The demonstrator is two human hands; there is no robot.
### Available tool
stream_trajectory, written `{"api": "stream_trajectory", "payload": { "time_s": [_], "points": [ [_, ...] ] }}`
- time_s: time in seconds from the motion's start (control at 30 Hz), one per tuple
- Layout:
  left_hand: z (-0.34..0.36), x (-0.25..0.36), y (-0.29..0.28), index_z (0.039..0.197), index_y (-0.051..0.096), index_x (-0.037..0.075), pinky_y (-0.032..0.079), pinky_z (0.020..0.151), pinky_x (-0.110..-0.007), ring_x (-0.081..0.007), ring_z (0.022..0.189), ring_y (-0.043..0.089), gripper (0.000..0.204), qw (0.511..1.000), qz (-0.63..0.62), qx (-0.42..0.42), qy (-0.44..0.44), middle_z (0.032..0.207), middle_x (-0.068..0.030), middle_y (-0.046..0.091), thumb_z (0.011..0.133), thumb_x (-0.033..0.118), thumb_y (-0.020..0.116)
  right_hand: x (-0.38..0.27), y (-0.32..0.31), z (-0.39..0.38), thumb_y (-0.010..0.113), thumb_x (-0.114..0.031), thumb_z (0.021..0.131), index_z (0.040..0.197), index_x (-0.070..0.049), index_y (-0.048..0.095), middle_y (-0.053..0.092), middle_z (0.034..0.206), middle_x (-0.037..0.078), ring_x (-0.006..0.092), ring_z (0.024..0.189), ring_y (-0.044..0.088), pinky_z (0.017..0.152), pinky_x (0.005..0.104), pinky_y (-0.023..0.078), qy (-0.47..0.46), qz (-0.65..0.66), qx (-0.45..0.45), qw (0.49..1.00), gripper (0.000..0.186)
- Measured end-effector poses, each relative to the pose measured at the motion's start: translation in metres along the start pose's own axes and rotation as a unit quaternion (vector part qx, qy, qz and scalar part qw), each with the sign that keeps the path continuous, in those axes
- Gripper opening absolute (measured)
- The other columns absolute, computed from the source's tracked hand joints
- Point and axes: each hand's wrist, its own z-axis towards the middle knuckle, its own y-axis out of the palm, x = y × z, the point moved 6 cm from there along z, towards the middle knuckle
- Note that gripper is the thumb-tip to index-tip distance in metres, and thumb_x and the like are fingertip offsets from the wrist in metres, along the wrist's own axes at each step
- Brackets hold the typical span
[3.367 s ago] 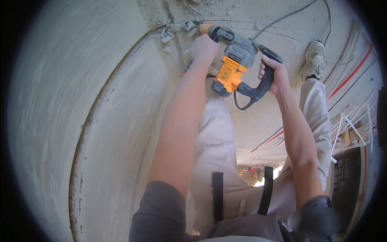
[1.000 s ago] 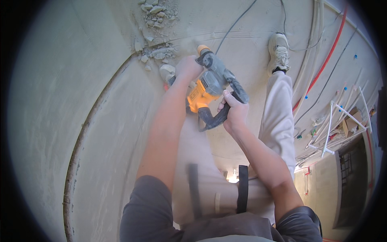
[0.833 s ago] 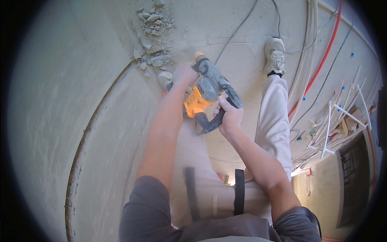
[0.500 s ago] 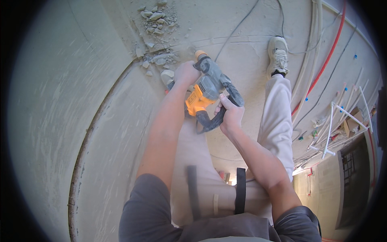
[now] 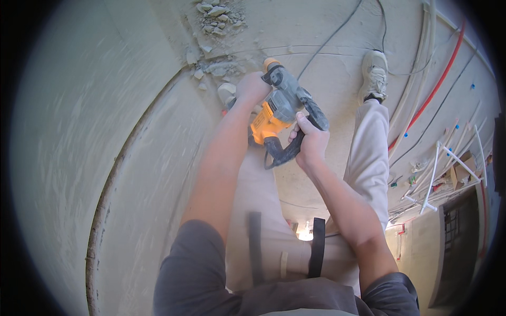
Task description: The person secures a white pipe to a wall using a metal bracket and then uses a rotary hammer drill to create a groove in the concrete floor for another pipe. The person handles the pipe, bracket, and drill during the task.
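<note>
A grey and orange rotary hammer [image 5: 284,102] is held in front of my legs, its orange front end pointing away toward the foot of the wall. My left hand [image 5: 253,88] is closed near the tool's front; what it wraps round is mostly hidden behind the hand. Around the black rear handle, my right hand [image 5: 313,141] is closed, with the thumb on top. No bit can be made out beyond the front end, where dust blurs the floor. Broken rubble [image 5: 224,67] lies just past it, at the wall's base.
More rubble chunks [image 5: 217,17] lie farther off. A long curved groove [image 5: 118,160] runs down the wall on my left. My shoes [image 5: 375,76] stand either side of the tool. A dark cable [image 5: 337,32], a red pipe [image 5: 436,84] and white pipes [image 5: 431,181] lie rightward.
The whole view has shifted, so floor, tool and hands all appear slightly farther right. Both hands keep their hold on the rotary hammer.
</note>
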Motion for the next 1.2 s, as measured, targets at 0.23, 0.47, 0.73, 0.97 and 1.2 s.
{"api": "stream_trajectory", "payload": {
  "time_s": [0.23, 0.47, 0.73, 0.97, 1.2],
  "points": [
    [0.003, -0.004, 0.005, 0.102, 0.081, 0.007, 0.057, 0.093, -0.049, -0.0376, 0.11, 0.075, 0.051, 0.999, 0.012, 0.018, 0.024, 0.107, -0.02, 0.08, 0.084, 0.056, 0.076, -0.007, 0.001, 0.002, 0.078, -0.011, 0.095, 0.096, -0.003, 0.064, 0.059, 0.072, 0.006, 0.0173, 0.056, 0.057, 0.052, 0.0339, 0.049, -0.023, -0.011, 0.005, 1.0, 0.016],
    [-0.002, 0.0, 0.0, 0.117, 0.068, 0.002, 0.056, 0.097, -0.052, -0.0433, 0.114, 0.072, 0.058, 0.998, 0.004, 0.055, 0.014, 0.115, -0.0251, 0.077, 0.085, 0.05, 0.077, -0.027, 0.01, 0.006, 0.079, -0.015, 0.095, 0.1, -0.003, 0.067, 0.058, 0.071, 0.004, 0.0161, 0.055, 0.056, 0.051, 0.0328, 0.048, -0.03, -0.034, -0.012, 0.999, 0.018],
    [0.001, 0.002, 0.003, 0.122, 0.065, 0.001, 0.057, 0.098, -0.052, -0.0423, 0.116, 0.072, 0.052, 0.998, 0.008, 0.058, -0.006, 0.115, -0.0251, 0.076, 0.083, 0.031, 0.08, -0.031, 0.003, 0.018, 0.08, -0.019, 0.096, 0.105, -0.004, 0.069, 0.059, 0.072, 0.003, 0.0154, 0.054, 0.055, 0.049, 0.0318, 0.048, -0.005, -0.032, -0.003, 0.999, 0.021],
    [0.007, 0.001, 0.008, 0.124, 0.065, 0.002, 0.057, 0.099, -0.05, -0.0409, 0.116, 0.072, 0.049, 0.998, 0.016, 0.063, -0.013, 0.12, -0.0233, 0.075, 0.084, 0.029, 0.076, -0.029, -0.004, 0.022, 0.079, -0.018, 0.097, 0.109, -0.005, 0.067, 0.058, 0.072, 0.004, 0.0171, 0.054, 0.056, 0.05, 0.0331, 0.048, 0.007, -0.04, 0.004, 0.999, 0.021],
    [0.003, -0.003, 0.007, 0.125, 0.065, 0.004, 0.057, 0.097, -0.048, -0.0376, 0.113, 0.075, 0.046, 0.997, 0.038, 0.061, -0.01, 0.116, -0.0204, 0.077, 0.084, 0.025, 0.074, -0.028, -0.012, 0.034, 0.074, -0.022, 0.101, 0.113, -0.008, 0.067, 0.059, 0.074, 0.004, 0.0176, 0.058, 0.057, 0.053, 0.0341, 0.049, 0.021, -0.054, -0.013, 0.998, 0.02]
  ]
}}
